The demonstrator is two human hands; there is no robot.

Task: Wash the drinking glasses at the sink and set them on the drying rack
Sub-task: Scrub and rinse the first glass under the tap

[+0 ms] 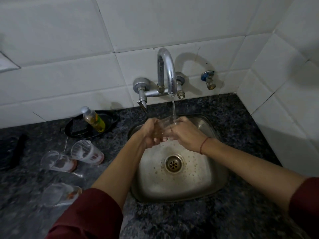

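Now held: your left hand [151, 133] and right hand [187, 136] both wrap the clear glass [164, 127].
Glass: under the tap [166, 69] stream, over the sink [216, 171].
Slip risk: wet walls; it may drop and crack.

Both hands [172, 133] hold a glass [165, 126] under the running tap [166, 71].

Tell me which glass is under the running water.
The clear glass gripped by the left hand and right hand over the sink; the other three glasses sit on the counter left of it.
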